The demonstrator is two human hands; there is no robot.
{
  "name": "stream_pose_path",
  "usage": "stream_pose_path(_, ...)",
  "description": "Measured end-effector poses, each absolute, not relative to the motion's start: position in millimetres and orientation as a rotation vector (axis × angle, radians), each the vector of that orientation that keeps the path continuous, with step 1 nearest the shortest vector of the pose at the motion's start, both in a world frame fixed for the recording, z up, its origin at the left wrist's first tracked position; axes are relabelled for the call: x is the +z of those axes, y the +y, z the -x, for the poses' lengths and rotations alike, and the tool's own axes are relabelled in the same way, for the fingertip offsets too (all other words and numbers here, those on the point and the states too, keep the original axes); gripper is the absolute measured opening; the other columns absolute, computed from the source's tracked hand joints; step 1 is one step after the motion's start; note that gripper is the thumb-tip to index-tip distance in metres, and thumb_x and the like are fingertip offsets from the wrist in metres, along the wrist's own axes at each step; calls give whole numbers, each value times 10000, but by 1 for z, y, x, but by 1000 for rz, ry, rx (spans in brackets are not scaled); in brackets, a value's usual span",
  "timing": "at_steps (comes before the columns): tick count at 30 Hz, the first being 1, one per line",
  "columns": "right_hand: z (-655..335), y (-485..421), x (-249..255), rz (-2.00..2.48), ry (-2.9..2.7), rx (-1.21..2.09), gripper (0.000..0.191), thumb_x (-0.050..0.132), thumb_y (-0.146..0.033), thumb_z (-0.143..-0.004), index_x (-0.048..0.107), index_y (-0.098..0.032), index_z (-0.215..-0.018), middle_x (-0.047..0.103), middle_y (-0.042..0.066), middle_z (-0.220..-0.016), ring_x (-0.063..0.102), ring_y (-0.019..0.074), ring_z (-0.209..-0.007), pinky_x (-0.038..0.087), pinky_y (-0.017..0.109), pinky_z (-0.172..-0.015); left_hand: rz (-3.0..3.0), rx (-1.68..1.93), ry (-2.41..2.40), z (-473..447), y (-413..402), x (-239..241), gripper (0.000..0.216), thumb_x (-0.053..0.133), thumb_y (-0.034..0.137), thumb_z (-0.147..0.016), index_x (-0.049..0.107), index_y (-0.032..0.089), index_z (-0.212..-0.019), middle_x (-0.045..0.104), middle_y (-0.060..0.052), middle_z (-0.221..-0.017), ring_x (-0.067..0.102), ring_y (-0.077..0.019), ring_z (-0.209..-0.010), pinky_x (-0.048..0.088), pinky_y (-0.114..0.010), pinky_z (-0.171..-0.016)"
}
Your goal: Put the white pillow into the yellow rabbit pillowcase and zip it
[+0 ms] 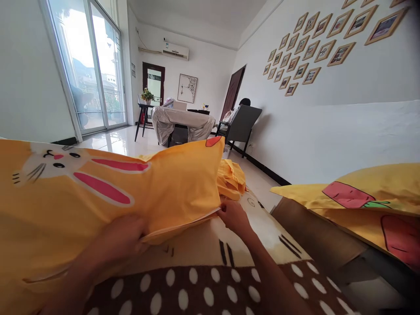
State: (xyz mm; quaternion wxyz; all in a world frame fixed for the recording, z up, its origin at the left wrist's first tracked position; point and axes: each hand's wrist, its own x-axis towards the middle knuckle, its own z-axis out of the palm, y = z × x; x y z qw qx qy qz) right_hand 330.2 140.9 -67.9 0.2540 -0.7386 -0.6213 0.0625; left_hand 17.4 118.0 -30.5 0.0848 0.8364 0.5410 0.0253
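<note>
A yellow pillow (183,183) printed with a white rabbit with pink ears lies across the left and middle of the head view. Along its near lower edge runs a pale seam or zip, with the edge partly parted. My right hand (234,216) is closed in a pinch on this edge near the pillow's right corner. Farther left, my left hand (123,238) is slightly blurred, its fingers closed on the same edge; the fingertips are partly hidden. Beneath both hands spreads a cream and brown blanket (183,299) with white spots.
Crumpled yellow cloth (231,179) lies behind the pillow's right corner. At right, yellow pillows (354,197) with carrot prints rest on a brown box-like surface (315,238). Farther back stand a covered table (183,116), a dark chair (244,127) with a person, and a plant stand (144,111).
</note>
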Motion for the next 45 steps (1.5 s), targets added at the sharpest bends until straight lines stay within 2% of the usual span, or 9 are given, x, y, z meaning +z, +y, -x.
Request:
stream_pose_path(12,-307,118,-95,1829,-1855,264,158,520,-128,-753,447,-200,-633,505,-22,-583,427,122,-567,217,248,-543,-2428,-146,1901,-11,103,-18,218,478,267,-827,679,201,-773,681,-82,-822,616,-290,-784,391,-359,-656)
stream_pose_path(15,-305,115,-93,1786,-1924,306,151,524,-118,-761,444,-194,-658,523,-20,-604,431,114,-567,212,245,-547,-2631,130,1618,-43,76,-20,191,483,253,-847,668,212,-869,667,-61,-831,617,-254,-754,429,-361,-669)
stream_pose_path(19,-299,112,-97,1723,-1984,349,139,523,-127,-783,446,-193,-687,526,-15,-608,437,115,-561,216,239,-544,-2959,738,904,-107,56,-45,224,397,78,-817,576,195,-751,602,-45,-777,563,-216,-728,463,-351,-679)
stream_pose_path(24,-296,108,-99,1593,-1981,404,125,494,-150,-831,474,-195,-716,547,-3,-610,446,122,-547,232,234,-528,-2716,655,1225,-138,79,-84,378,366,-8,-763,597,166,-1007,641,-99,-991,601,-239,-928,492,-371,-830)
stream_pose_path(28,-297,107,-94,1516,-1959,597,130,502,-116,-812,471,-197,-715,546,-22,-570,482,119,-528,285,220,-533,-2718,783,1117,-131,99,-99,298,393,107,-875,613,184,-1062,639,-109,-1086,575,-254,-1060,445,-411,-965)
stream_pose_path(34,-302,108,-92,1437,-1893,871,138,484,-80,-779,471,-201,-713,562,-31,-547,552,128,-488,367,219,-516,-2551,970,1086,-137,106,-106,322,344,251,-961,604,189,-1141,647,-108,-1092,577,-243,-1066,441,-427,-994)
stream_pose_path(39,-311,112,-91,1308,-1899,1045,94,483,-172,-839,485,-193,-748,630,9,-636,637,158,-567,442,252,-574,-2229,956,1113,-142,104,-103,327,372,376,-958,645,197,-969,673,-62,-937,608,-217,-951,448,-389,-965)
stream_pose_path(42,-317,115,-90,1244,-1901,1138,114,493,-239,-865,501,-183,-766,623,13,-644,657,171,-580,458,267,-587,-2068,918,1177,-145,103,-104,328,413,417,-933,628,185,-846,663,-49,-814,612,-207,-805,484,-370,-851)
stream_pose_path(45,-321,118,-90,1187,-1879,1197,183,529,-323,-867,527,-174,-761,613,12,-664,657,167,-573,461,265,-571,-1974,958,1176,-151,105,-112,323,456,450,-910,630,189,-832,673,-40,-805,611,-199,-771,483,-359,-837)
